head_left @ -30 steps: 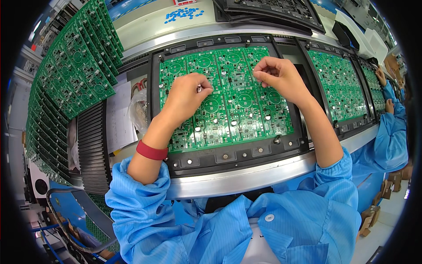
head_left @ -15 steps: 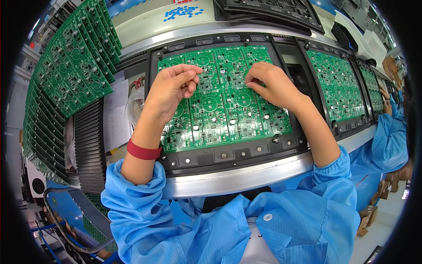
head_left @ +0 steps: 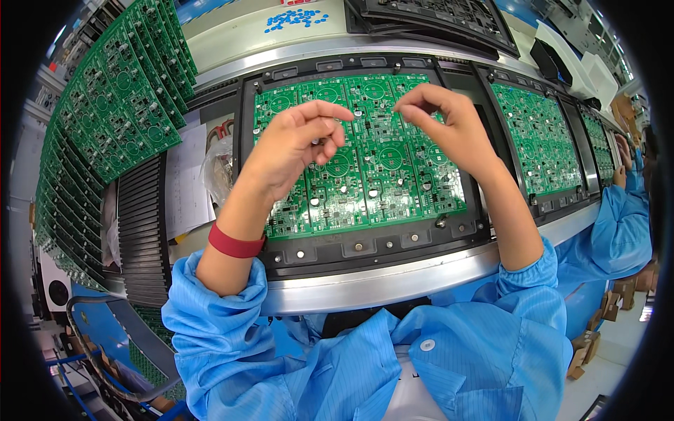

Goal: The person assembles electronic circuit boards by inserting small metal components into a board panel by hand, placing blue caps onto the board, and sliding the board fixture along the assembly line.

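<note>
A green circuit board panel (head_left: 351,203) lies flat in a black frame (head_left: 323,261) in front of me, with small white and dark parts and printed circles on it. Above its left half hovers my left hand (head_left: 302,140), a red band on the wrist. Its index finger points right and the others curl loosely, apart, with nothing visible in them. Over the upper right of the panel is my right hand (head_left: 453,130). Its thumb and index tips are brought close together; whether a small part sits between them cannot be made out.
Upright green boards (head_left: 112,105) stand in a black slotted rack (head_left: 144,217) at left. Blue small parts (head_left: 295,21) lie on the far ledge beside stacked black frames (head_left: 435,21). Another framed panel (head_left: 537,133) sits right, near a co-worker's hand (head_left: 619,175). A metal rail (head_left: 379,281) runs nearest me.
My left hand has moved right, toward the middle of the panel. My right hand has lifted off the board's middle and shifted slightly away from me.
</note>
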Demonstrator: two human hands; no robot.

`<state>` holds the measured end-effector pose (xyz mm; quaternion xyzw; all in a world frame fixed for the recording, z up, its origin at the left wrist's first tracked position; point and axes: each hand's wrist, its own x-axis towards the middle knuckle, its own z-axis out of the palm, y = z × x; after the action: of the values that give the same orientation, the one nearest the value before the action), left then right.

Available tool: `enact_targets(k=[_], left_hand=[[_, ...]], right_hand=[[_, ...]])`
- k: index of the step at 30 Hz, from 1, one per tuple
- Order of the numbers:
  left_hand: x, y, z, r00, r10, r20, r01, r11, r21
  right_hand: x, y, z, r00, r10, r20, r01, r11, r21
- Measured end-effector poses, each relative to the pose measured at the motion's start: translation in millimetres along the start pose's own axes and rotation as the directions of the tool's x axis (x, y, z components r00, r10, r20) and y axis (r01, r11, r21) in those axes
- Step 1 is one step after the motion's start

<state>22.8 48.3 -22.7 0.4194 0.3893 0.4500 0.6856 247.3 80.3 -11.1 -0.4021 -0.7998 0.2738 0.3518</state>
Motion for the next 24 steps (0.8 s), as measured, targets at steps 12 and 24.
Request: enact_targets(k=[12,24], left_hand=[[-5.2,-4.8,17.8,0.991,0.022,0.135,-0.024,1.000,0.010],[-7.9,-3.9,13.7,0.996,0.028,0.086,-0.036,0.995,0.094]], right_hand=[[-1.5,-15.5,27.6,0.968,0.059,0.245,-0.169,0.875,0.453],[4.6,-21.7,32.9,0.953,0.096,0.289,-0.232,0.843,0.485]])
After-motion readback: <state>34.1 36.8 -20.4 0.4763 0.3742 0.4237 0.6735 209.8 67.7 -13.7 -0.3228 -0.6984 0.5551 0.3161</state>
